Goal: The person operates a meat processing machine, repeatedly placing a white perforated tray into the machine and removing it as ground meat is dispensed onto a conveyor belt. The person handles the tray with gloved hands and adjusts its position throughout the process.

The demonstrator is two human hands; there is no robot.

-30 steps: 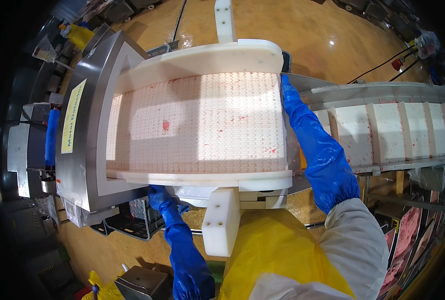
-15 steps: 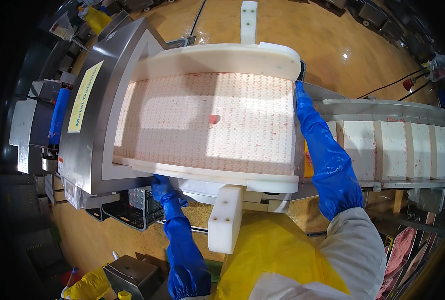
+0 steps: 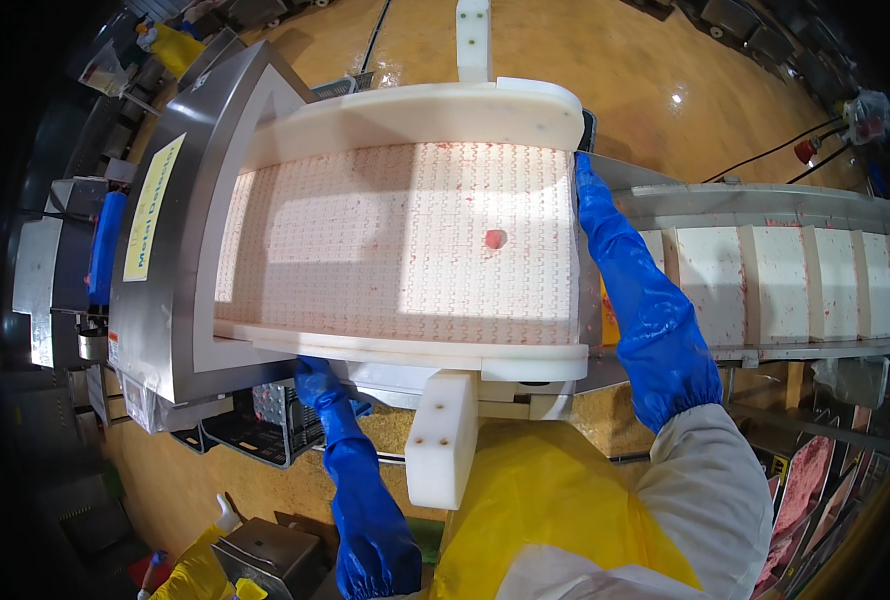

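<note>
A small red lump [image 3: 496, 239], which looks like raw meat, lies on the white, red-flecked conveyor belt [image 3: 335, 240]. My right hand [image 3: 586, 175], in a blue glove and long blue sleeve, is beside the belt's right end, near the far corner. Its fingers are mostly out of sight. My left hand [image 3: 315, 378], also blue-gloved, is just below the near white side guard [image 3: 395, 352], close to the metal detector housing [image 3: 150, 290]. How its fingers lie is hidden, and whether it grips anything cannot be made out.
To the right, a cleated white conveyor [image 3: 785, 285] leads away. A white block [image 3: 443, 440] juts from the near guard toward my yellow apron [image 3: 540, 480]. Dark crates [image 3: 265, 432] stand below on the left. Another person in yellow [image 3: 195, 570] is at the lower left.
The red lump has travelled right along the belt, nearer its right end. The whole view has shifted slightly; both hands keep about the same places on the machine.
</note>
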